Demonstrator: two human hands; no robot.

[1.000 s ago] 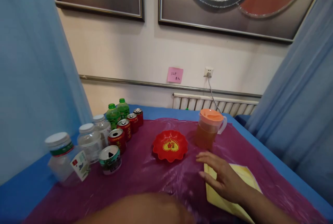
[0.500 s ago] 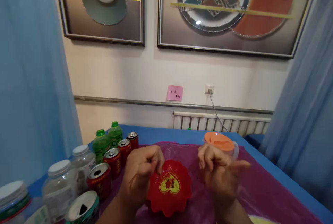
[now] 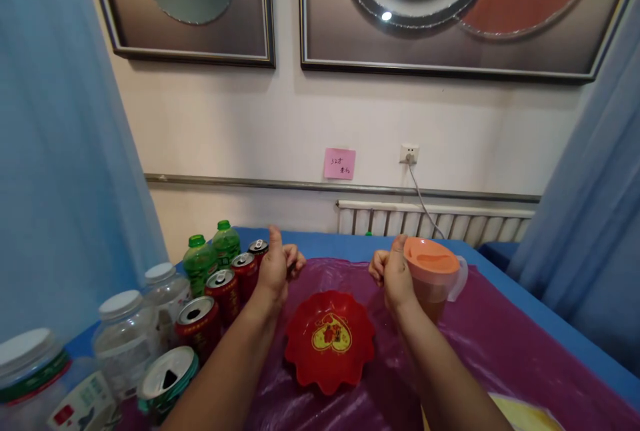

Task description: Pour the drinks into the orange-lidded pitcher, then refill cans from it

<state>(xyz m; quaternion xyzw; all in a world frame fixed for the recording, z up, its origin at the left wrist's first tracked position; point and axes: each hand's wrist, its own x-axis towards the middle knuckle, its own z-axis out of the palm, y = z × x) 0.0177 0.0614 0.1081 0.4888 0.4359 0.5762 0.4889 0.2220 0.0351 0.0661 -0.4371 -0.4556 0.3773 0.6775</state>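
Either side of the red bowl point(image 3: 330, 344), left hand point(image 3: 277, 267) and right hand point(image 3: 397, 275) curl, thumbs up, gripping nothing visible. The bowl lies untouched on the purple sheet point(image 3: 505, 337), the lidded jug point(image 3: 431, 277) to its right.

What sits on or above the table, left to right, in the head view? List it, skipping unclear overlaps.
Green-banded jar, middle white-lidded jar, left green bottle, left hand, red scalloped dish, right hand, orange-lidded pitcher.
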